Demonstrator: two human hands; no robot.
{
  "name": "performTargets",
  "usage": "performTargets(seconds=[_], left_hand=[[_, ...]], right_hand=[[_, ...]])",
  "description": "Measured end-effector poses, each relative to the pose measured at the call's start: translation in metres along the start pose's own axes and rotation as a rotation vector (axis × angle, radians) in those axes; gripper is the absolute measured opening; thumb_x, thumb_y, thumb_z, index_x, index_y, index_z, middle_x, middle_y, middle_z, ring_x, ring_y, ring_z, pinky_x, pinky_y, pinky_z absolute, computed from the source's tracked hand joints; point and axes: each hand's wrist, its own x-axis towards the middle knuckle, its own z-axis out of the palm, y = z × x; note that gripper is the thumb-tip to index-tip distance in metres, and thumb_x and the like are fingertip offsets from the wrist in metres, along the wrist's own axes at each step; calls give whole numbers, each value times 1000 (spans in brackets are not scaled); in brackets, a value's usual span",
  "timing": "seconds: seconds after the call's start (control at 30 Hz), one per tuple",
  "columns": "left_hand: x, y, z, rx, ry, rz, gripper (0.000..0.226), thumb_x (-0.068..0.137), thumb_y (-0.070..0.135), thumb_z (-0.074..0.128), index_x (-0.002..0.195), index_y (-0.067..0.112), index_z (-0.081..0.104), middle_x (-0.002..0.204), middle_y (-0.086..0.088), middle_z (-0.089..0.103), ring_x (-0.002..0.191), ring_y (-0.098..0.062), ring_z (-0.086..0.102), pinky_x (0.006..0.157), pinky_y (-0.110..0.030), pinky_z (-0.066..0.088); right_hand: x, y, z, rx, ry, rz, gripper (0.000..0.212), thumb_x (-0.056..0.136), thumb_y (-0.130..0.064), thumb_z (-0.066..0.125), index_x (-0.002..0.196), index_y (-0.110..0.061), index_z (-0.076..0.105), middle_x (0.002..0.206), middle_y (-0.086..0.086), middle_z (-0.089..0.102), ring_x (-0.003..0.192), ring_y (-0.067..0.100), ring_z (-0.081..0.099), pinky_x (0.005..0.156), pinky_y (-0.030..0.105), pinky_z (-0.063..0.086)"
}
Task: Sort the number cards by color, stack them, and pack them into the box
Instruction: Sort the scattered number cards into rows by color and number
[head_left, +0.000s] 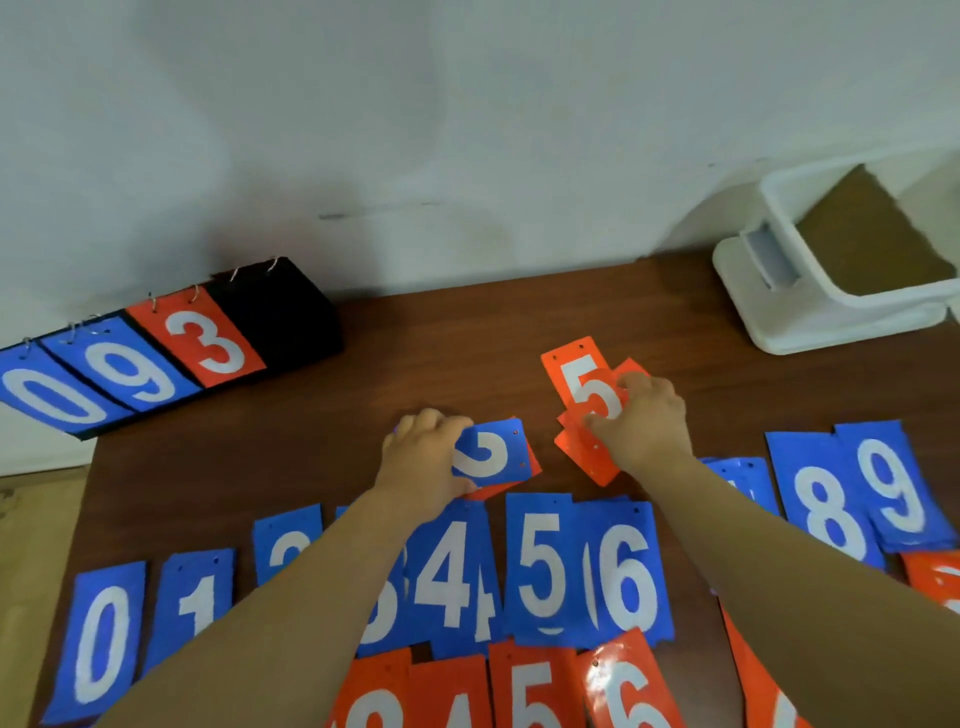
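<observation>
Head view: left of the white box (810, 332), the right hand (644, 421) pinches a fanned orange pile (582, 384) topped by a 5; further left, the left hand (426, 457) grips a blue card (488, 457). An orange card (534, 466) beneath it may ride along, mixing colours.

At centre of a brown table (415, 353), the left hand (423, 457) grips a blue card (493, 457); just toward 3 o'clock, the right hand (641, 421) pinches an orange 5 card (576, 374). A white box (810, 312) sits at 2 o'clock.
</observation>
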Motion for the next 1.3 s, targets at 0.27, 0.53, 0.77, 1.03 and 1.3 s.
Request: performTargets(seconds=[0.27,0.53,0.77,1.03,1.3], left_hand=[[24,7,-11,-14,-37,-19,87,69,50,85,142,44,40,134,7,42,128,-22,38,107,-42,36],[34,13,-22,-61,56,-82,74,74,46,83,136,41,45,120,14,58,122,-20,46,100,-39,40],[19,5,-39,-379,215,-140,81,99,33,63,160,42,10,144,-1,55,119,-21,62,82,-36,61],[-67,-25,-59,-745,425,-285,42,100,26,61,142,31,56,141,9,58,122,-13,59,98,-28,51],[-179,-97,-44,-951,409,-505,61,94,-1,51,137,41,57,129,-6,65,39,-5,43,39,-20,39]], right_hand=[[23,-11,-1,57,-117,60,68,79,-38,84,135,-22,51,139,11,41,112,31,58,90,40,51],[16,-11,0,151,-64,24,52,86,-32,79,132,-24,57,138,3,55,114,24,61,80,29,49],[-13,-18,-13,481,54,73,28,98,-30,65,126,-27,65,135,-2,61,103,10,55,69,19,46],[-101,-48,-11,791,-143,51,26,95,-33,70,120,-35,64,111,-17,62,88,2,64,63,13,50],[-186,-69,26,764,-250,50,22,94,-28,71,113,-38,63,109,-15,60,85,1,60,59,17,50]])
